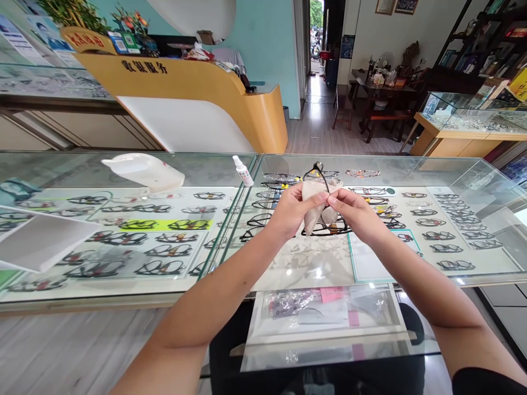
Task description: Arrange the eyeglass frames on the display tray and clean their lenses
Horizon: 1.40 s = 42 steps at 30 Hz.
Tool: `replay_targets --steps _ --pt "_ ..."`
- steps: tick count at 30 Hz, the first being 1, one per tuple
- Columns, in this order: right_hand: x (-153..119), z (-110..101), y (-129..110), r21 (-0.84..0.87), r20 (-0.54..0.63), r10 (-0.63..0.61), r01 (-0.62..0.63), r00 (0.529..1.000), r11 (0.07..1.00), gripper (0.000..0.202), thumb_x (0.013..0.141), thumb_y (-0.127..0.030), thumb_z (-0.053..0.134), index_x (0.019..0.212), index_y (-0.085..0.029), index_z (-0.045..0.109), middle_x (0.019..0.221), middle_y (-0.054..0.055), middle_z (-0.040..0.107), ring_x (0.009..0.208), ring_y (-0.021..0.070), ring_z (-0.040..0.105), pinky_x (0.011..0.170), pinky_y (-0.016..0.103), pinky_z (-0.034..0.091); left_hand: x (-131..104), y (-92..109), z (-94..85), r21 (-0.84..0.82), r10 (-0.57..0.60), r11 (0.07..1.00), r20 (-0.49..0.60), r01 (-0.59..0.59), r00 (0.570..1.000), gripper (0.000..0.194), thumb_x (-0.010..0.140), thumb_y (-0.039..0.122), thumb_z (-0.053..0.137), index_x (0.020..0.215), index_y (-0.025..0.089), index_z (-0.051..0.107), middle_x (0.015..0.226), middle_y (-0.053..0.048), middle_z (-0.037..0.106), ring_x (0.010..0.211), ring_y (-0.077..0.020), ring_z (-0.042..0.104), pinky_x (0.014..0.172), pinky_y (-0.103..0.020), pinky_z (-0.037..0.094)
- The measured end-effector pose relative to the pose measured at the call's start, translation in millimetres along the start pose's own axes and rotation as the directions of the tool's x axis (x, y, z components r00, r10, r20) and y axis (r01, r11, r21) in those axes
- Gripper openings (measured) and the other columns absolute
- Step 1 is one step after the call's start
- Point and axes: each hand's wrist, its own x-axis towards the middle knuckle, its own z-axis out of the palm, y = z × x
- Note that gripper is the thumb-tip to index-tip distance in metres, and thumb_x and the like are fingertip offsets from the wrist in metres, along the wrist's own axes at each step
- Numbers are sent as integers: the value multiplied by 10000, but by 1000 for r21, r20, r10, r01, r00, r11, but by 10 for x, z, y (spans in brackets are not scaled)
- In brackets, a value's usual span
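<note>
Above the glass display counter, both my hands are together around a pair of dark-framed eyeglasses (321, 172) and a beige cleaning cloth (312, 190). My left hand (295, 208) is closed on the cloth, which wraps part of the glasses. With thumb and fingers, my right hand (353, 208) pinches the dark frame beside the cloth. The lens area is partly hidden by the cloth and fingers. A small white spray bottle (242, 171) stands on the glass to the left of my hands.
Rows of eyeglasses (447, 248) lie inside the glass counter (288, 278). On the left are a white scoop-shaped container (142, 171) and a white box (45, 241). An open drawer (325, 334) with plastic-wrapped items juts out below my arms. A wooden cashier desk (263, 118) stands beyond.
</note>
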Motion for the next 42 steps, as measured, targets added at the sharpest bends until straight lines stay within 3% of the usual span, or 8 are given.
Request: replay_targets --steps 4,9,15,20,28,31,35,42 --pt "-8 -30 -60 -63 85 4 2 996 998 542 799 -711 853 812 -218 629 798 -21 579 768 148 495 747 303 391 48 86 -39 49 67 997 -2 -67 998 572 417 460 1099 694 165 695 644 38 662 591 -99 580 592 -241 500" --pt "-15 -29 -90 -141 116 -7 23 993 990 580 806 -751 822 818 -216 601 800 -27 531 765 140 452 725 295 359 63 111 -49 0 -7 1000 4 7 1000 596 429 464 1092 699 169 649 629 54 629 571 -90 556 571 -236 475" --pt "-28 8 -77 -128 134 -14 32 991 991 569 819 -737 821 811 -219 585 807 -31 497 746 136 423 707 294 339 89 98 -111 -98 -32 995 -63 26 997 765 450 457 1100 998 206 629 712 67 679 580 -113 620 566 -236 485" --pt "-28 31 -62 -73 129 -24 34 991 997 554 833 -724 817 821 -225 577 799 -21 569 762 151 496 759 308 411 103 97 -138 -153 10 988 -55 -18 998 774 535 507 1082 982 231 514 719 92 644 603 -102 630 591 -223 493" --pt "-16 35 -23 25 47 -63 62 997 998 539 816 -701 844 817 -229 585 822 -19 561 722 136 459 714 289 395 32 102 -58 -176 -19 984 69 31 997 812 554 440 1086 1174 232 604 870 58 728 706 -129 698 658 -257 565" --pt "-28 46 -15 51 24 -59 58 998 997 561 805 -724 839 818 -235 564 801 -25 527 705 135 428 683 285 374 -11 60 7 -146 -28 988 109 44 994 734 556 476 1079 1087 210 649 880 44 732 726 -127 694 670 -255 560" --pt "-34 60 -11 53 3 -68 67 998 996 570 794 -733 841 808 -238 558 782 -31 503 689 132 402 664 284 363 -38 7 41 -88 -14 996 61 19 998 662 542 566 1062 917 180 677 815 29 732 719 -121 675 690 -247 550" --pt "-14 66 -44 107 28 16 -19 999 994 553 721 -679 909 781 -236 583 798 -19 549 700 135 427 660 282 392 -13 21 -9 -32 27 999 100 -24 995 607 552 522 1066 890 183 693 797 13 749 710 -142 687 682 -261 558"
